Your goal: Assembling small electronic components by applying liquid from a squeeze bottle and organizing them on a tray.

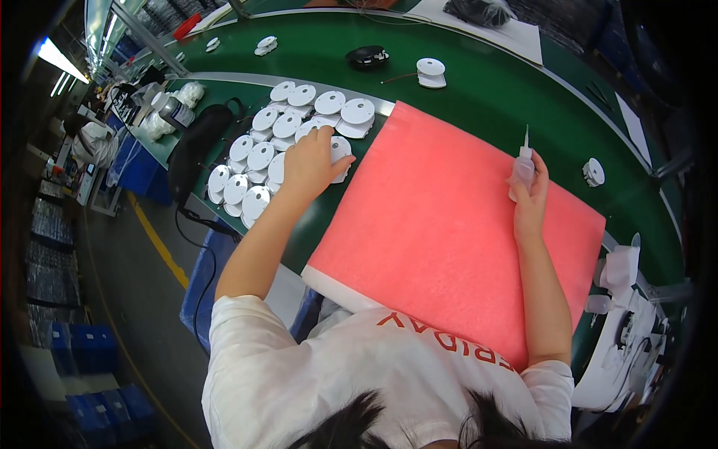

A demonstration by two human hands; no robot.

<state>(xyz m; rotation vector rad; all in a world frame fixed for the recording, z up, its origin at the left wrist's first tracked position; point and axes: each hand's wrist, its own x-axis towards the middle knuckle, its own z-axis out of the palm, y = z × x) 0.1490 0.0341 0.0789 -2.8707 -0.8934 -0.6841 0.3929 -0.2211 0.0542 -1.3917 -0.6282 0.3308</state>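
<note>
Discs [260, 156] left of mat [434, 206], left hand [307, 163] over discs, bottle [523, 172] in right hand [532, 202] above mat, belt [486, 86] behind mat.

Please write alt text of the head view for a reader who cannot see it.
A person's left hand is at a cluster of round white parts; the right hand holds a small bottle, thin nozzle up, over a pink mat at a green bench.
</note>
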